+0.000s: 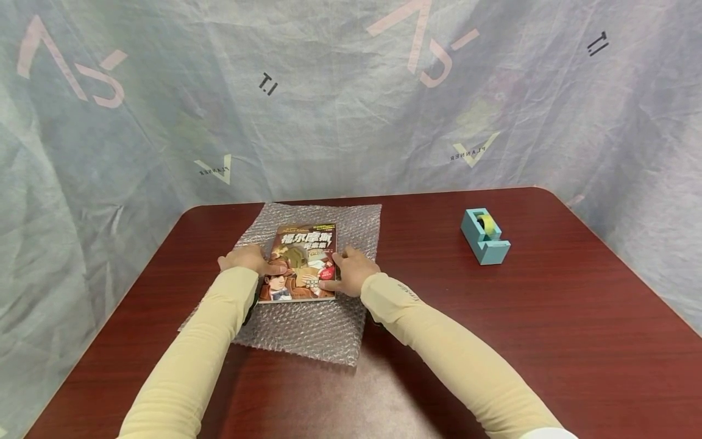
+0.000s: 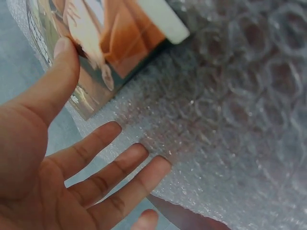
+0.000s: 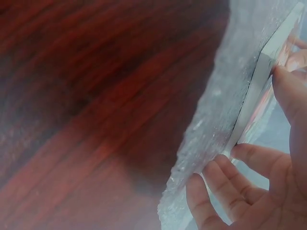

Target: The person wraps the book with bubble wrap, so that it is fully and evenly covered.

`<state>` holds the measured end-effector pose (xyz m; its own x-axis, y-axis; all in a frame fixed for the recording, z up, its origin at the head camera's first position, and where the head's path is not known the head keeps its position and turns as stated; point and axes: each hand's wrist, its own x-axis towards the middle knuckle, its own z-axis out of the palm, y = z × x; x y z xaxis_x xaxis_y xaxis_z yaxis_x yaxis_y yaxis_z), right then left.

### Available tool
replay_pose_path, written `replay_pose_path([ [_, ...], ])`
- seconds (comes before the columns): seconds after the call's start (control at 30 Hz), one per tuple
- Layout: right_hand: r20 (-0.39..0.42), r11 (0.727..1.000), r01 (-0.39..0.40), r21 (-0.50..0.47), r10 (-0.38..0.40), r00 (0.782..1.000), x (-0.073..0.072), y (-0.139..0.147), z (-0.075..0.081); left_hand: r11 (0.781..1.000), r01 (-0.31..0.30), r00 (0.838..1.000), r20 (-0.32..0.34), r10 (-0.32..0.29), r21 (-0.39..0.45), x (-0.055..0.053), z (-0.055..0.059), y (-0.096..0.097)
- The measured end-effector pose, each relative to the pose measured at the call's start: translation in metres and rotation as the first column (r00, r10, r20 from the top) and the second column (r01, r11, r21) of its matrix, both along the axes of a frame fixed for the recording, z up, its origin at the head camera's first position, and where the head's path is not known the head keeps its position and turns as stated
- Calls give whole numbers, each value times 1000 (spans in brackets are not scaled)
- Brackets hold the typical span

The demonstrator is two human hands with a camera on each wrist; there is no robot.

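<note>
A paperback book [image 1: 300, 259] with an illustrated cover lies face up on a sheet of bubble wrap [image 1: 312, 329]. At the book's left side is my left hand [image 1: 248, 260], thumb laid on the cover. In the left wrist view its other fingers [image 2: 98, 140] extend over the bubble wrap beside the book. My right hand [image 1: 355, 272] is at the opposite side, thumb at the lower right of the cover. From the right wrist, its index fingertip meets the book's pale page edge [image 3: 252, 98], while the other fingers [image 3: 225, 182] rest loosely on the wrap.
A light blue tape dispenser [image 1: 485, 244] with a yellow roll of tape [image 1: 485, 224] stands on the right of the dark red table [image 1: 417, 292]. A grey printed cloth [image 1: 329, 122] hangs behind the table's far edge.
</note>
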<state>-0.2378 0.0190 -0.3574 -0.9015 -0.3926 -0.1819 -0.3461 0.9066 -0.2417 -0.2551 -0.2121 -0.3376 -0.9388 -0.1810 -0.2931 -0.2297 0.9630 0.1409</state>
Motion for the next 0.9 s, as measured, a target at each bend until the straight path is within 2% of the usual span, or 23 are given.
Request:
replay_pose_path([
  [0.2,17,1000,-6,6,6,1000,-1,1,2,1000,26,1000,-12,-26,-12,-1,1,0],
  [0.4,2,1000,-6,17,6,1000,-2,1,2,998,46,999,8,-46,-35,-4,1,0],
  [0.77,5,1000,-1,7,1,1000,-4,0,0,999,33,999,-3,-33,-7,-1,2,1],
  [0.9,15,1000,-11,-19,11,1000,-2,1,2,999,31,999,16,-31,-19,-1,0,1],
])
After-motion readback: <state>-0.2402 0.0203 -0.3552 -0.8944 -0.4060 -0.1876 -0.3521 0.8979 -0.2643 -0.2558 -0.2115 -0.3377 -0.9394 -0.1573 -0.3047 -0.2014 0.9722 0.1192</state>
